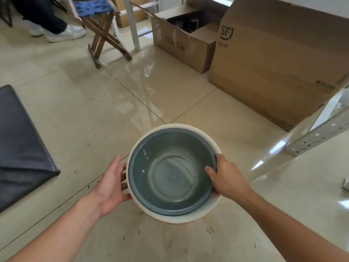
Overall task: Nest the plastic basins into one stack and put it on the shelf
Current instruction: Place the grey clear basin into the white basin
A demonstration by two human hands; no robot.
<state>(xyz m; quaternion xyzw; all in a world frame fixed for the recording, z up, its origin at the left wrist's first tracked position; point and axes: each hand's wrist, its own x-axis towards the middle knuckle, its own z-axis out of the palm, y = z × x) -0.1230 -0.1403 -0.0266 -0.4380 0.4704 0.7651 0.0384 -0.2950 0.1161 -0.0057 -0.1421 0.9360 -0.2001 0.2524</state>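
A grey-blue plastic basin (170,173) sits nested inside a larger white basin (181,217), whose rim shows all around it. A thin orange-brown edge peeks out under the white rim at the bottom. The stack is held above the tiled floor in the lower middle of the view. My left hand (111,184) grips the left side of the white rim from outside. My right hand (224,174) holds the right rim, thumb hooked over the inner edge of the grey-blue basin.
A white perforated metal shelf post (317,137) slants in at the right. Two cardboard boxes (268,59) stand behind it. A dark cushion (20,144) lies on the floor at left. A wooden folding stool (102,33) and a person's legs (49,23) are at top left.
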